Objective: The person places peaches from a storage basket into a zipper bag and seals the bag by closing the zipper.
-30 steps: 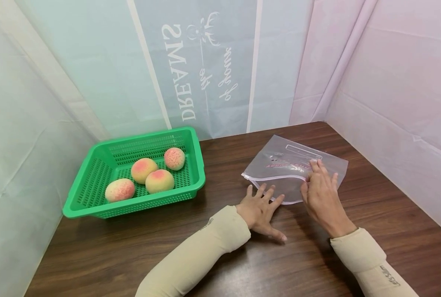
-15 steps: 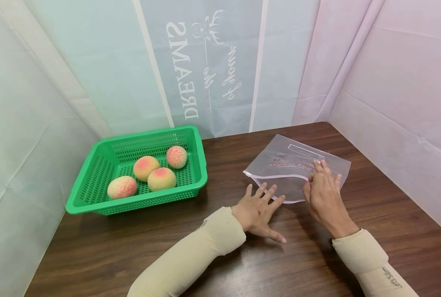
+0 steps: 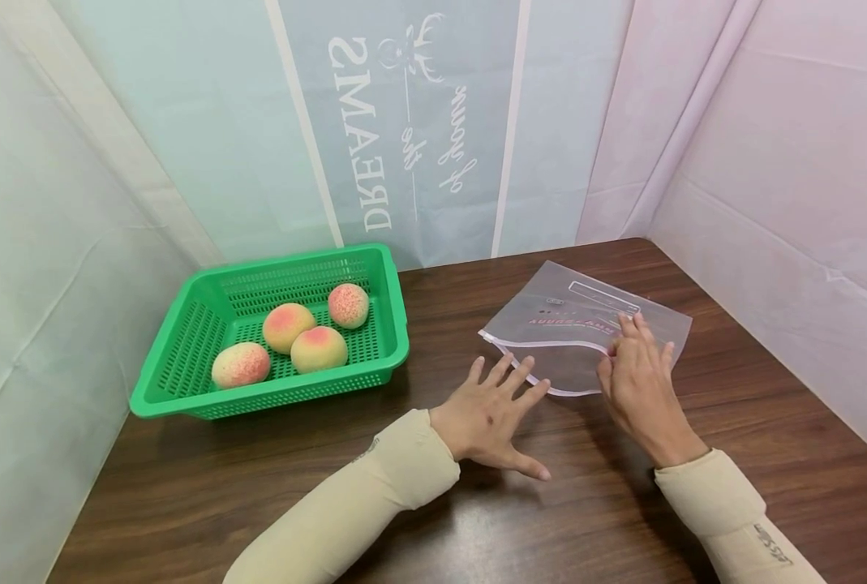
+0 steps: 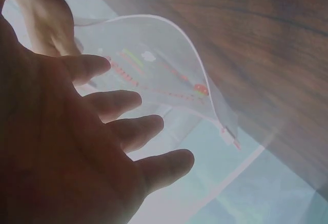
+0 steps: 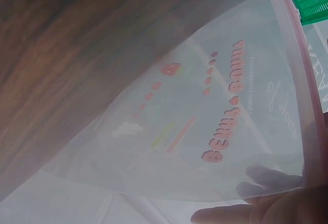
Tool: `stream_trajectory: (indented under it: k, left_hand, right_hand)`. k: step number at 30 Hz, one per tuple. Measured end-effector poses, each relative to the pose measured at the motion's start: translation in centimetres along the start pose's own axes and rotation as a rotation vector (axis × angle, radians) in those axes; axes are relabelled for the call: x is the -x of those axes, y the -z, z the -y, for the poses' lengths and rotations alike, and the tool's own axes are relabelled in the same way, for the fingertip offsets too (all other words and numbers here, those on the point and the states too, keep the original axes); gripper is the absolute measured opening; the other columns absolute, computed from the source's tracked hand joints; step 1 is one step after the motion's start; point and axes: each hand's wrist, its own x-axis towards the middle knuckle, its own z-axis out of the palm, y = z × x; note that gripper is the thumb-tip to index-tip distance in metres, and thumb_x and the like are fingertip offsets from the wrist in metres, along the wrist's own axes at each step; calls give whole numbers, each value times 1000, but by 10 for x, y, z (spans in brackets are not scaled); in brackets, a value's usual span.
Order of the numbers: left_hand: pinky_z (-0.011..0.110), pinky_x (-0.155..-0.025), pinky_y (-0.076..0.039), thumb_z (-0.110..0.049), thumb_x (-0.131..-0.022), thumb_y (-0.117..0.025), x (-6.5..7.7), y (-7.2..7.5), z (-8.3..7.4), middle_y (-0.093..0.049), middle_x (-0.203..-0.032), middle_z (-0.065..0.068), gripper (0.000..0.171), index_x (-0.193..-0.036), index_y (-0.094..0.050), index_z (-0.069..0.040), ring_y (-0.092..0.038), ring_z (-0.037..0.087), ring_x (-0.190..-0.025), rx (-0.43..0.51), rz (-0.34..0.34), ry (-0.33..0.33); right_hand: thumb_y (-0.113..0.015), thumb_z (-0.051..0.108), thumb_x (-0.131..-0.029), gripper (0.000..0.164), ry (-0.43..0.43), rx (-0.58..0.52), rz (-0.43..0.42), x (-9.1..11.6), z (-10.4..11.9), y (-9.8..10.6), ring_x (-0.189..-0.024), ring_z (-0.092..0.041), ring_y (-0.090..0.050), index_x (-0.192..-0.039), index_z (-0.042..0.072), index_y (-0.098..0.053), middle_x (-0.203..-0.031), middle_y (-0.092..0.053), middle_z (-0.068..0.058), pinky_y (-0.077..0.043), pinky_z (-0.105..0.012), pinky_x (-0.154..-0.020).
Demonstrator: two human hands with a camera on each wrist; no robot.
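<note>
A clear slider zip bag (image 3: 524,312) with pink print lies at the right of the table, its mouth gaping toward me. My right hand (image 3: 639,393) holds the bag near the right end of the mouth, thumb at the lip and fingers over the plastic. Through the film, two of its fingers (image 5: 271,176) show in the right wrist view. My left hand (image 3: 486,418) is spread palm down before the mouth, fingertips close to the lower lip and holding nothing. The white slider (image 4: 228,135) sits at one end of the zip in the left wrist view.
At the left stands a green plastic basket (image 3: 287,399) with several peaches, among them a speckled peach (image 3: 349,306) and a smoother peach (image 3: 319,349). Brown wood-grain table (image 3: 433,357) separates basket and bag. Cloth walls (image 3: 433,219) with mirrored lettering rise behind and at both sides.
My left hand has drawn back slightly to the left, away from the bag's lower lip, fingers still spread. The right hand keeps its hold on the bag. The head view has shifted a little.
</note>
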Motion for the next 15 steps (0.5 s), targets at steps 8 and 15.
stream_trajectory:
  k: [8,15]
  left_hand:
    - [57,-117,-19,-87,-76,-52,13,9,13,-15,-166,10,109,-160,-25,-23,-14,33,-152,3,-52,-7]
    - [58,-118,-15,-86,-78,-52,28,21,29,-12,-166,11,110,-161,-21,-21,-8,33,-152,27,-88,20]
  right_hand:
    - [-41,7,-92,14,29,7,2,1,-2,2,-130,-56,-41,-91,-7,-44,-136,-48,-38,-20,-87,-88]
    - [-44,4,-91,9,-3,-7,19,0,-2,3,-131,-55,-40,-91,-5,-44,-136,-49,-37,-19,-87,-91]
